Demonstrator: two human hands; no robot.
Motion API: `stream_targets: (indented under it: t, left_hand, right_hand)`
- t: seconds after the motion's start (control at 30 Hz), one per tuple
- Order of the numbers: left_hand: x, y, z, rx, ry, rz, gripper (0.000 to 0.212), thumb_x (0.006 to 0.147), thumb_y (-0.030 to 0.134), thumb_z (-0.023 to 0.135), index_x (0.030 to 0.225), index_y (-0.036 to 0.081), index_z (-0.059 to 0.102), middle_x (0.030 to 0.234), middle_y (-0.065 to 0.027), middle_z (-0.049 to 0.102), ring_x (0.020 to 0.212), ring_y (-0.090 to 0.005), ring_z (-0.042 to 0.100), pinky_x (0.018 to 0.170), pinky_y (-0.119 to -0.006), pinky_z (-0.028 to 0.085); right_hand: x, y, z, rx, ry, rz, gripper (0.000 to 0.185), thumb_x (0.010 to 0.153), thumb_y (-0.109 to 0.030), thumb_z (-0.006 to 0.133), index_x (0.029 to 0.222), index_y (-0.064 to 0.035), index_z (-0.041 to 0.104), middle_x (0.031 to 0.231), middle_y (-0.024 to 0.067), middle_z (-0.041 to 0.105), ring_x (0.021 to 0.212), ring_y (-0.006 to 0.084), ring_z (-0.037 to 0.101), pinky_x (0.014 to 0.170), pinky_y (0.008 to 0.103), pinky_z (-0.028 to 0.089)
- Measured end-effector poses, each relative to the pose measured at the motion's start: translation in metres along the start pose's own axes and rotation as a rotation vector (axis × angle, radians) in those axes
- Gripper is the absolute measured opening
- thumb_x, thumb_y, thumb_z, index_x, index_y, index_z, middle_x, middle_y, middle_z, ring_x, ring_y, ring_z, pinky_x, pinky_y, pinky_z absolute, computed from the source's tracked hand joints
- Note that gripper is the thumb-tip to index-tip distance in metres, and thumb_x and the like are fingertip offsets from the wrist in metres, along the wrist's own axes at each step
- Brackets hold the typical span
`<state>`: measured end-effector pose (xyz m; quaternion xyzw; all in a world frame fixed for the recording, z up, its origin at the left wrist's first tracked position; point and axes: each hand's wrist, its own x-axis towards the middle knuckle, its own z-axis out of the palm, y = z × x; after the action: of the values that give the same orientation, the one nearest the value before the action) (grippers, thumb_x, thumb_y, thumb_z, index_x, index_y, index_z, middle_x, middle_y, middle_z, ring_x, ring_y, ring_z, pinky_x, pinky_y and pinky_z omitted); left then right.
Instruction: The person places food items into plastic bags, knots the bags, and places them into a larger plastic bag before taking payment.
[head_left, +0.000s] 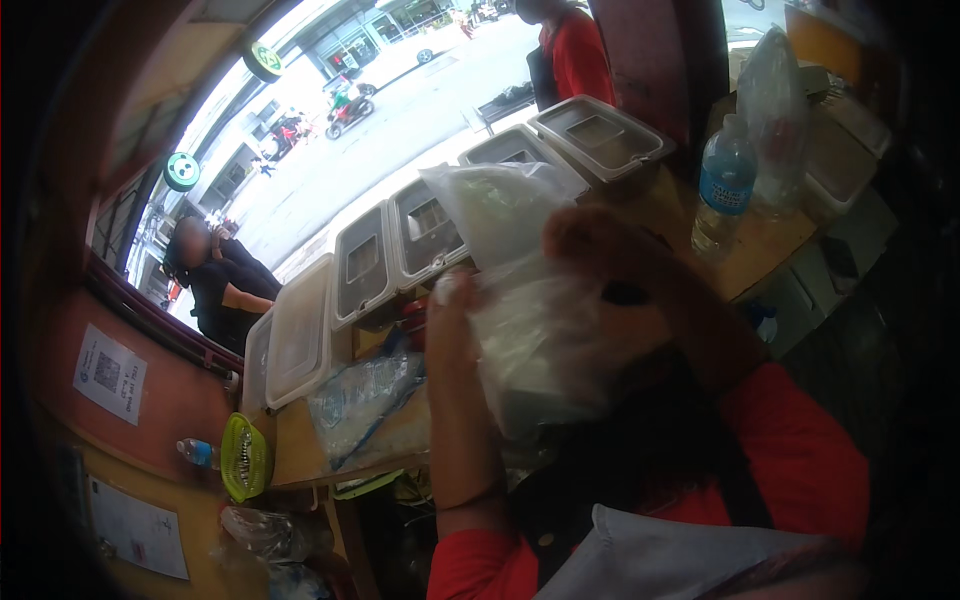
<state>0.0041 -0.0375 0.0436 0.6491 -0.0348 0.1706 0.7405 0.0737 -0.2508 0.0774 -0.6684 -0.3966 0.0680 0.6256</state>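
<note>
A translucent white plastic bag (540, 341) hangs in front of my chest, its upper part (499, 206) flaring over the row of containers. My left hand (454, 292) grips the bag's left side, with the thumb up and something white at its tip. At the bag's upper right edge, my right hand (592, 240) is curled and blurred, its fingers closed on the plastic. What the bag holds, if anything, cannot be made out. Below and left of the bag, a clear printed plastic pack (367, 397) lies on the wooden counter (300, 442).
Lidded clear containers (364, 262) line the counter's far edge. A water bottle (724, 187) and a tall plastic bag (776, 120) stand at right. A green basket (246, 457) sits at the left end. One person (225, 285) stands outside; another in red (577, 56) is beyond the containers.
</note>
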Motion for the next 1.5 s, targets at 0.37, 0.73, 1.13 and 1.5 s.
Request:
stream_targets:
  t: [0.37,0.73,1.13,1.5]
  left_hand:
    - [0.038,0.087,0.054,-0.153,0.164,0.014,0.024,0.084,0.031,0.051,0.088,0.008,0.054,0.081,-0.0028,0.055,0.073,-0.0112,0.053,0.063,-0.025,0.044]
    - [0.053,-0.112,-0.034,-0.157,0.116,-0.024,0.023,0.082,0.02,0.05,0.095,0.002,0.056,0.084,-0.0084,0.057,0.069,-0.0161,0.055,0.058,-0.028,0.044]
    - [-0.001,-0.036,-0.014,0.032,0.397,0.055,0.023,0.083,0.025,0.054,0.089,0.003,0.05,0.069,-0.0037,0.052,0.061,-0.01,0.049,0.058,-0.023,0.041]
    - [-0.043,0.026,0.017,0.308,0.153,0.425,0.02,0.078,0.011,0.059,0.093,0.0,0.052,0.078,-0.006,0.057,0.074,-0.0115,0.055,0.069,-0.024,0.043]
  right_hand:
    - [0.035,0.025,-0.045,0.679,0.365,-0.012,0.013,0.08,-0.017,0.055,0.072,-0.0065,0.058,0.061,0.0013,0.052,0.06,0.0156,0.057,0.056,0.0276,0.046]
    - [0.061,0.213,0.016,-0.374,0.243,0.388,0.019,0.08,-0.02,0.049,0.078,-0.0032,0.057,0.068,0.0105,0.057,0.062,0.026,0.055,0.059,0.0364,0.045]
    - [0.001,0.079,0.0,0.026,0.738,0.125,0.017,0.077,-0.013,0.059,0.091,-0.004,0.055,0.074,0.0069,0.056,0.068,0.013,0.056,0.061,0.0266,0.046]
    - [-0.008,0.011,0.062,-0.309,0.037,-0.165,0.013,0.068,-0.012,0.067,0.073,-0.0032,0.059,0.082,0.0092,0.059,0.078,0.022,0.059,0.068,0.0294,0.046]
